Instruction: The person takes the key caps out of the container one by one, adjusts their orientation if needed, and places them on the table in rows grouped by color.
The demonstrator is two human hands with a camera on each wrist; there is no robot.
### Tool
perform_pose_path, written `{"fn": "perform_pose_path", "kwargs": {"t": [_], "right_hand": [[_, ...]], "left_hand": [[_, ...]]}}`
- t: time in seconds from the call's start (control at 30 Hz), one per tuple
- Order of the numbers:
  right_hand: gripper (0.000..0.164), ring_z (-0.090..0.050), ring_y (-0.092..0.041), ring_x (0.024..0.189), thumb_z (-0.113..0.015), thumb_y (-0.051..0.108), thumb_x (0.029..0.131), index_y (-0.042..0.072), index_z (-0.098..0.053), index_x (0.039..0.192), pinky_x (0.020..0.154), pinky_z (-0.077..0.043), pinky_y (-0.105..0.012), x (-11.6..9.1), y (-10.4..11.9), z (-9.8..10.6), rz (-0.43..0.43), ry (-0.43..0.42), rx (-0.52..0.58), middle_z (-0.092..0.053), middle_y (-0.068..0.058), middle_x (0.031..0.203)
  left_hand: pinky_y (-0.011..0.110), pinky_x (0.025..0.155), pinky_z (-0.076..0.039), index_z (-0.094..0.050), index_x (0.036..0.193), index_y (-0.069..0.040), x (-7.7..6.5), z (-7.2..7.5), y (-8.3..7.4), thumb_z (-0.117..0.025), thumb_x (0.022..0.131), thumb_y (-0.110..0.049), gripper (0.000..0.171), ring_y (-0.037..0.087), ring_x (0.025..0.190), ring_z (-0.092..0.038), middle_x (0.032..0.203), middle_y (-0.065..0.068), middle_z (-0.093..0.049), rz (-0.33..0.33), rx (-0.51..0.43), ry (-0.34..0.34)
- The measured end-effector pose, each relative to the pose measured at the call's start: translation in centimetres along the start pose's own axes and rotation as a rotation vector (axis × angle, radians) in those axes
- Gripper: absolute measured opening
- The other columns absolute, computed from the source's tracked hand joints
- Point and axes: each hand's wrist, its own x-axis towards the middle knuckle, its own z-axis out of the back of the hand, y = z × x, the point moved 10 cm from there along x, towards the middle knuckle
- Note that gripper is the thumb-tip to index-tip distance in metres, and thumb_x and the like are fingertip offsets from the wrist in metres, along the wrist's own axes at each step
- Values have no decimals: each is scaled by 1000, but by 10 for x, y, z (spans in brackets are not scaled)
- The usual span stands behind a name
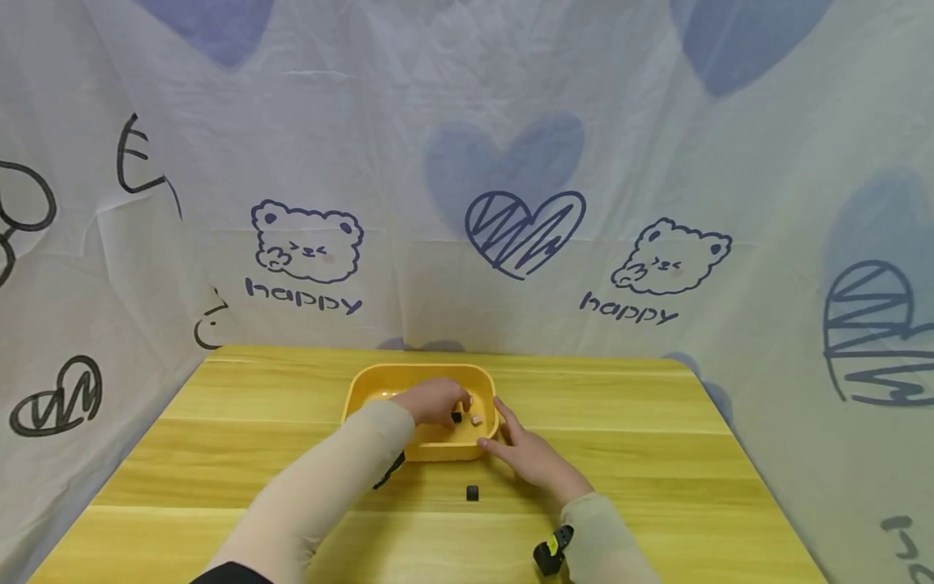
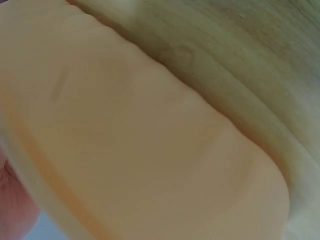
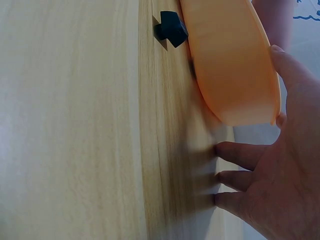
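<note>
A yellow plastic basin (image 1: 419, 371) stands on the table, a bit left of centre. My left hand (image 1: 435, 400) reaches down inside it, its fingers bent toward a small black cube (image 1: 456, 418). Whether they pinch anything is hidden. Beside those fingers lies a small pale block (image 1: 477, 419) on the basin floor. At the basin's right front corner, my right hand (image 1: 536, 458) touches the rim with thumb and index finger. Its other fingers (image 3: 235, 177) stretch out spread, close to the table. In the left wrist view the basin's outer wall (image 2: 150, 130) hides most of the left hand.
Another black cube (image 1: 473, 493) lies on the wooden table (image 1: 642, 438) in front of the basin. A white cloth (image 1: 409, 268) with blue hearts and bears hangs behind the table and along its sides. A black wrist device (image 1: 552, 551) sits on the right sleeve.
</note>
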Motion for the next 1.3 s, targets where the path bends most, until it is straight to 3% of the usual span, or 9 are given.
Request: {"fn": "perform_pose_path", "kwargs": {"t": [0.2,0.5,0.77,1.0,1.3], "right_hand": [[86,-45,-42,128,-49,66,91,28,-10,158,104,-34,-58,-1,2,2,17,-14,-18,-43,-23,145],[82,-45,-43,128,-50,60,94,29,-10,158,105,-34,-57,1,1,0,17,-11,-22,-44,-23,144],[80,-46,-41,128,-51,58,95,30,-9,158,104,-35,-57,4,-2,0,17,-15,-19,-45,-22,144],[80,-44,-43,129,-52,56,95,32,-8,157,105,-33,-59,2,-2,0,8,-8,-9,-42,-22,146],[80,-46,-42,127,-51,57,95,28,-9,158,103,-35,-59,0,3,3,25,-6,-26,-44,-23,144]], "left_hand": [[29,77,-50,-73,99,-11,5,-10,3,-79,77,-3,23,14,81,-60,92,-1,-69,-11,61,4],[28,74,-51,-72,90,-14,1,-16,1,-81,78,-6,17,12,79,-60,89,-3,-67,-28,34,12],[28,69,-50,-72,86,-16,-9,1,-3,-82,79,-13,13,9,72,-58,79,-7,-64,-26,-1,-30],[26,71,-51,-73,90,-17,-21,17,-16,-82,79,-18,14,8,74,-60,82,-8,-66,-83,-21,-77],[25,73,-52,-77,96,-9,-41,41,-33,-79,82,-14,15,11,78,-63,91,-4,-71,-157,-106,-222]]}}
